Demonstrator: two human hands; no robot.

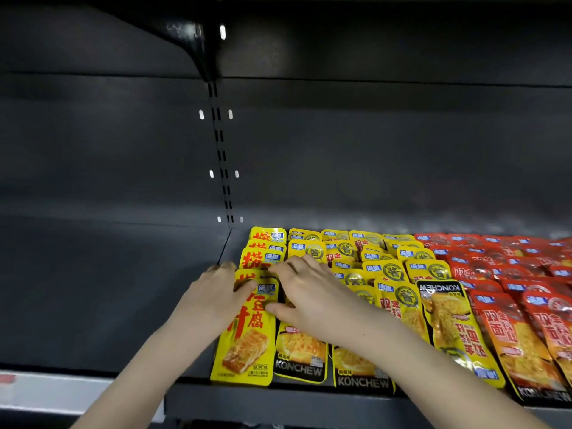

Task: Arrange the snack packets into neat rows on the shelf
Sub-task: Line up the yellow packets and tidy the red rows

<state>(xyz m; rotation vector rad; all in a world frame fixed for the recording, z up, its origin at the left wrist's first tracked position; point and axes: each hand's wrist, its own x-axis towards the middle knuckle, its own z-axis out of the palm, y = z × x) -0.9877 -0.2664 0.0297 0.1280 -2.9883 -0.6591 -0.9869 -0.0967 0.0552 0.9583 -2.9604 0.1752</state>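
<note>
**You:** What's around me up here?

**Spotter:** You face a dark shelf [247, 400] with a dark back panel [371, 150]. A slotted upright [221, 156] runs down the panel just left of the stock. One bracket [188, 38] sits under the upper shelf [371, 23]. Your own forearms block the view, and the right one covers part of two front packs with black KONCHEW bands [300, 371].

**You:** How many packets?

**Spotter:** The leftmost column shows five yellow packets [263, 258] with big red characters, overlapping front to back. Beside them, seal packets [393, 270], yellow with a round mark, lie in about four columns. I can't count those exactly. One upside-down packet [448, 320] lies where yellow meets red. Red packets [501, 335] fill the right side. Two lie in full view at the front, and the rest overlap too much to count.

**You:** And my hands?

**Spotter:** Your left hand [216, 292] holds the upper left of the front yellow packet [244, 342], with the thumb on its face and the fingers curled round its edge. Your right hand [309, 292] lies flat with fingers spread over the seal packets, and its thumb touches that front packet's right edge. The packet lies leftmost, with its bottom at the shelf's front lip.
</note>
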